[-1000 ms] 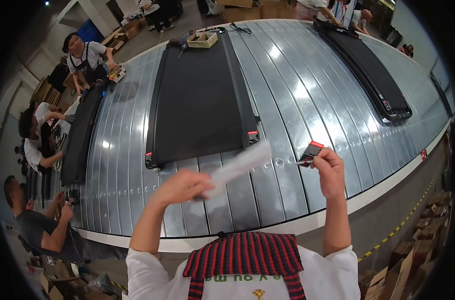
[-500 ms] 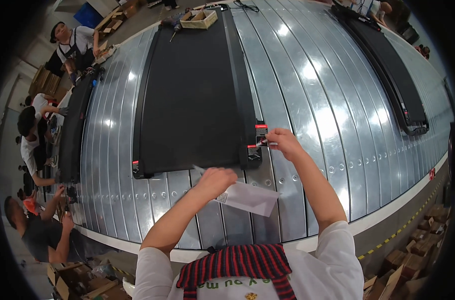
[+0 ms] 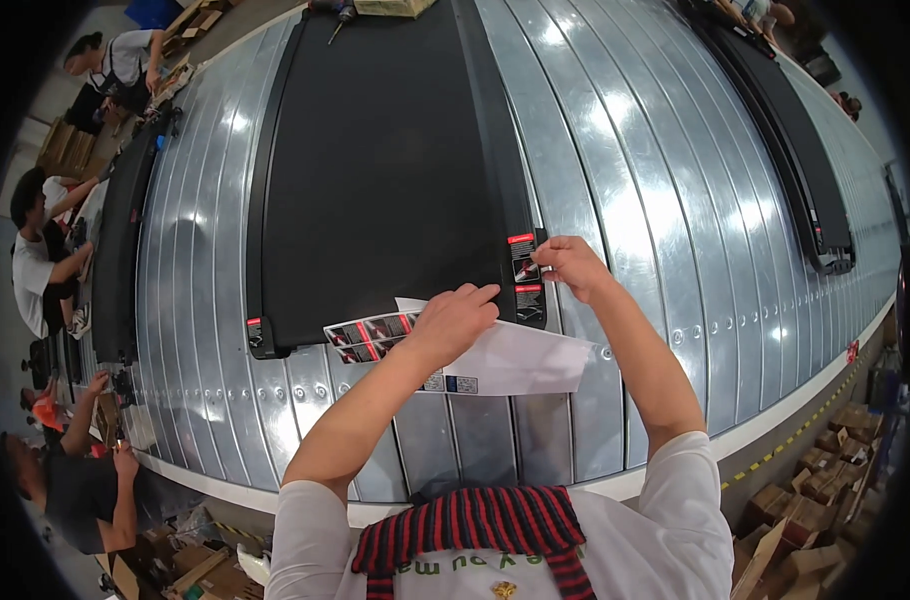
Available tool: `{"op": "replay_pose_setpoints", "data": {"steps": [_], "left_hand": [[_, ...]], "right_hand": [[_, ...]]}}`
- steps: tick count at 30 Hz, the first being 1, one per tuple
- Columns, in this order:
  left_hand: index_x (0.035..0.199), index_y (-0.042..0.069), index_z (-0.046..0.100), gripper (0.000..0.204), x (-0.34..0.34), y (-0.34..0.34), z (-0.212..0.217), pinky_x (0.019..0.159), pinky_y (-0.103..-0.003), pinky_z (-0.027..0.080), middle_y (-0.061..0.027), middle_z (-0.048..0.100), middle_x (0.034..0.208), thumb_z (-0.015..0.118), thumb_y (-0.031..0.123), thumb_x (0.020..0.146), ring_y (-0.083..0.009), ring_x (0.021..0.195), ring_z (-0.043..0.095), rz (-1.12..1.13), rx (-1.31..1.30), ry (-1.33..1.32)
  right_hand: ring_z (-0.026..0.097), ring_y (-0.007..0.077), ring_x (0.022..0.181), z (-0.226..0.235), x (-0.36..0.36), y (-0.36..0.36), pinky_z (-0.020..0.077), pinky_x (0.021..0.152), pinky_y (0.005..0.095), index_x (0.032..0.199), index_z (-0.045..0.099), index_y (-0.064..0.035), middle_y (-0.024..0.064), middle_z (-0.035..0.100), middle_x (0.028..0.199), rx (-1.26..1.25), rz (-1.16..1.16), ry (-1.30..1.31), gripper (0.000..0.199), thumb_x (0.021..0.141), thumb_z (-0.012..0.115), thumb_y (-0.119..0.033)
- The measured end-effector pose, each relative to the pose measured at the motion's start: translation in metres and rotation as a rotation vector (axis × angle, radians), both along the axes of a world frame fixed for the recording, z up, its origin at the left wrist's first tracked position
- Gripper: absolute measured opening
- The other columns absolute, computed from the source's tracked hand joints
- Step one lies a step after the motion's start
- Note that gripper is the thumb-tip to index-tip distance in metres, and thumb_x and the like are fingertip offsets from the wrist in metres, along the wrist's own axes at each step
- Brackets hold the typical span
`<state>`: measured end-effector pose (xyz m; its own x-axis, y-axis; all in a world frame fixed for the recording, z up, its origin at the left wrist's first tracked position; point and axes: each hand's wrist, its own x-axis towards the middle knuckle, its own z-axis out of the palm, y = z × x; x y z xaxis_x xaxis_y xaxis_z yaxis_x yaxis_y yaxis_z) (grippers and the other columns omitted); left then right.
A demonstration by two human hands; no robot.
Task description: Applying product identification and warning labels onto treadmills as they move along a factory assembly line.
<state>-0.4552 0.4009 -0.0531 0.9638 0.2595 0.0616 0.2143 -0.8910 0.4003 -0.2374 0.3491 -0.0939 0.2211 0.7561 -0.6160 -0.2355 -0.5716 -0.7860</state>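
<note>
Red-and-blk label [image 3: 522, 257] is sitting on the R edge of the blk machine [image 3: 385, 150], by its near R corner: small rect., red band on top, dark body, pale-and-red pic in lower half. R hand [image 3: 573, 270] is pinching its R side btwn thumb & fingertips. L hand [image 3: 458, 325], apart from R & back up, is gripping the sticker sheet [image 3: 360, 337] & wht paper [image 3: 545, 358] at the machine's near edge; sheet is showing several red-and-blk stickers.

L hand is covering the middle, so can't tell if sheet & paper are one pc. or two. Also can't tell if label is fully stuck down. L fingertips are mostly hiding.

Print on label is too small to make out. Corner label [image 3: 529, 303], also red-topped, is lying just below it; L-corner label [image 3: 256, 332] is looking similar. Wht paper is bearing small dk printed blocks, illegible.

Further out: slatted metal table [image 3: 600, 435] is running underneath; pale tray [image 3: 395, 6] & drill [image 3: 342, 14] are getting cut off at top edge; cardboard boxes [image 3: 815, 470] are piling up lower R.
</note>
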Motion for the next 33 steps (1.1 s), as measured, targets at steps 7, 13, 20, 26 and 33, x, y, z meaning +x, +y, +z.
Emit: {"op": "replay_pose_setpoints", "data": {"steps": [7, 13, 20, 26, 33], "left_hand": [[0.072, 0.004, 0.054, 0.006, -0.001, 0.002, -0.001, 0.066, -0.033, 0.046, -0.0082, 0.053, 0.110, 0.056, 0.007, 0.067, -0.0214, 0.086, 0.052, -0.015, 0.013, -0.039], [0.071, 0.005, 0.054, 0.005, 0.000, 0.002, -0.003, 0.066, -0.032, 0.046, -0.0084, 0.051, 0.114, 0.055, 0.006, 0.067, -0.0215, 0.085, 0.052, -0.026, 0.014, -0.035], [0.071, 0.004, 0.052, 0.011, 0.005, 0.004, -0.003, 0.067, -0.035, 0.046, -0.0092, 0.049, 0.118, 0.059, 0.011, 0.068, -0.0242, 0.085, 0.051, -0.048, 0.013, 0.021], [0.072, 0.003, 0.055, 0.005, 0.014, 0.004, -0.005, 0.066, -0.033, 0.045, -0.0075, 0.049, 0.114, 0.054, 0.008, 0.069, -0.0215, 0.086, 0.050, -0.065, 0.035, 0.046], [0.074, 0.003, 0.056, 0.009, 0.019, 0.006, -0.005, 0.069, -0.035, 0.045, -0.0068, 0.050, 0.112, 0.054, 0.011, 0.074, -0.0217, 0.087, 0.050, -0.087, -0.044, 0.118]], "right_hand": [[0.052, 0.0118, 0.071, -0.001, -0.001, 0.000, 0.0414, 0.062, 0.0242, 0.078, 0.057, -0.0034, 0.0044, 0.057, 0.077, 0.033, -0.036, -0.004, 0.007, 0.075, 0.059, -0.009], [0.053, 0.0099, 0.071, 0.000, -0.002, -0.001, 0.0429, 0.061, 0.0220, 0.079, 0.056, -0.0043, 0.0034, 0.057, 0.078, 0.031, -0.046, -0.014, 0.007, 0.076, 0.060, -0.008], [0.051, 0.0109, 0.068, 0.002, -0.005, -0.002, 0.0415, 0.059, 0.0223, 0.078, 0.056, -0.0008, 0.0054, 0.056, 0.075, 0.071, -0.070, -0.025, 0.009, 0.077, 0.058, -0.010], [0.050, 0.0105, 0.066, 0.001, -0.007, -0.001, 0.0413, 0.058, 0.0222, 0.077, 0.056, -0.0006, 0.0053, 0.056, 0.074, 0.077, -0.075, -0.046, 0.009, 0.076, 0.059, -0.009], [0.052, 0.0091, 0.069, -0.001, -0.006, -0.005, 0.0424, 0.060, 0.0218, 0.077, 0.055, -0.0053, 0.0018, 0.055, 0.075, 0.060, -0.066, -0.064, 0.006, 0.076, 0.060, -0.009]]}}
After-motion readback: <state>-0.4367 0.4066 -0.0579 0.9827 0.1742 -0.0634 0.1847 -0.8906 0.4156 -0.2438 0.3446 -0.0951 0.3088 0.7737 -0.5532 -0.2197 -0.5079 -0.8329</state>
